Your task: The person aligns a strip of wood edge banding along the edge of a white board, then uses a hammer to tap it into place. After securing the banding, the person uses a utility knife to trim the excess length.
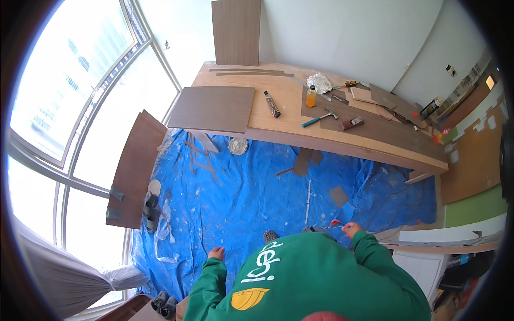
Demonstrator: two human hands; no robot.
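My left hand (217, 253) hangs low over the blue plastic sheet (225, 198), its fingers curled, with nothing visible in them. My right hand (352, 229) is closed on a small pink-red item (336, 222) with a thin grey part, too small to name, also over the sheet. Below, one of my feet (270, 235) shows beside the green sweatshirt that I wear. Ahead of me a long wooden workbench (276, 125) bears a brown panel (211, 107), a claw hammer (318, 119), a hand plane (353, 122), a knife-like tool (272, 104) and an orange drink bottle (311, 96).
A board (134, 166) leans at the left windows, near sandals (151, 211) and shoes (163, 305). A tall panel (235, 32) stands against the back wall. Under the bench lie a crumpled round item (238, 146) and scraps (305, 160). A white cabinet (417, 267) is at the right.
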